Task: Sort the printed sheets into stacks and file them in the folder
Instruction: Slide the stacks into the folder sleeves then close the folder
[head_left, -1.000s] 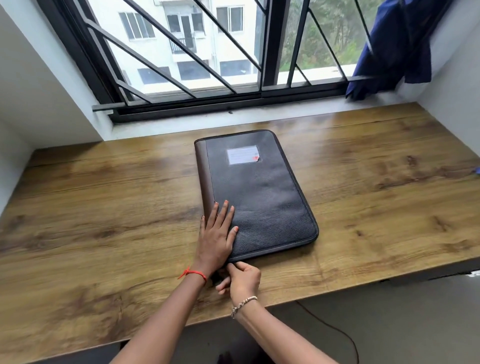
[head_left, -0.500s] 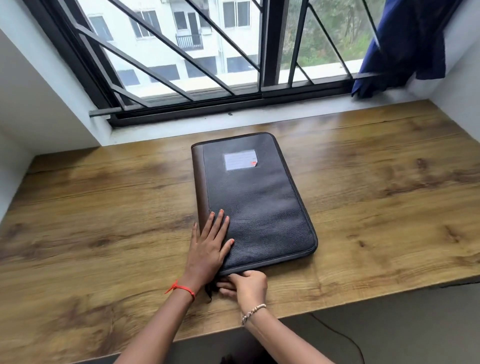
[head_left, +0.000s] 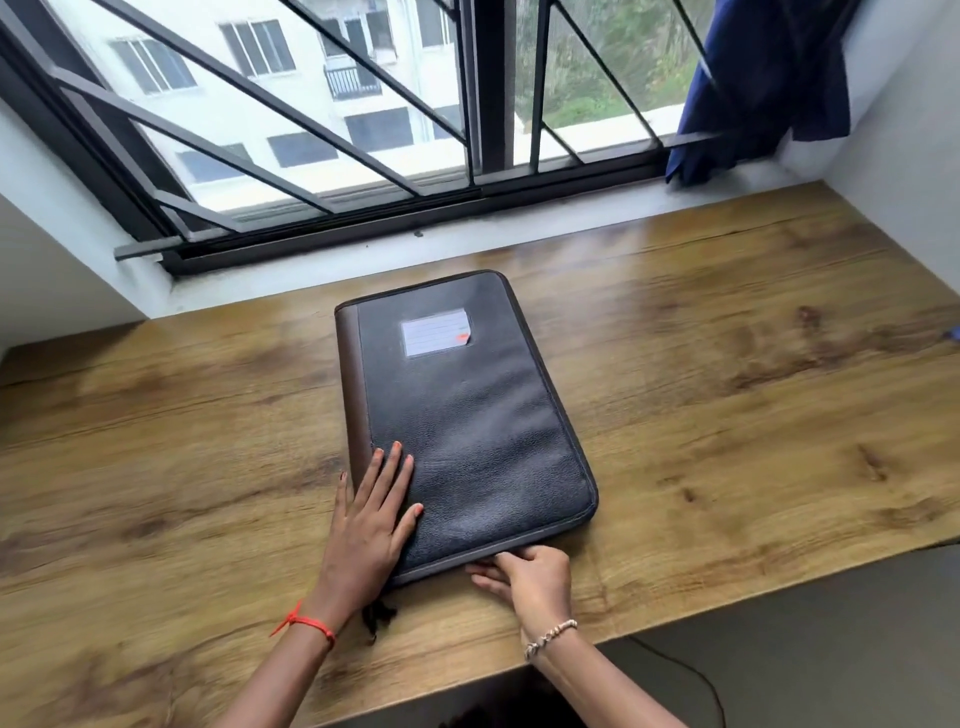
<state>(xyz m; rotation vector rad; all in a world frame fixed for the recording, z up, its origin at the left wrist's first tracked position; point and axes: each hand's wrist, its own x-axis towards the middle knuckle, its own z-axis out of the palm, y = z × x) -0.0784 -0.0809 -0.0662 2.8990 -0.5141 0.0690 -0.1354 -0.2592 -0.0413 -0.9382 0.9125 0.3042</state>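
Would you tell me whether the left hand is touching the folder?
Touching. The head view shows the left hand lying flat on the folder, fingers straight on its cover near the spine, with no gap visible.

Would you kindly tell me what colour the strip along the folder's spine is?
Brown spine strip on the black textured folder; head view.

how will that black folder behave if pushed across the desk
Probably slides flat without tipping: the folder lies flat on the smooth desk. Likely fairly stiff: its cover shows no dent under the left hand.
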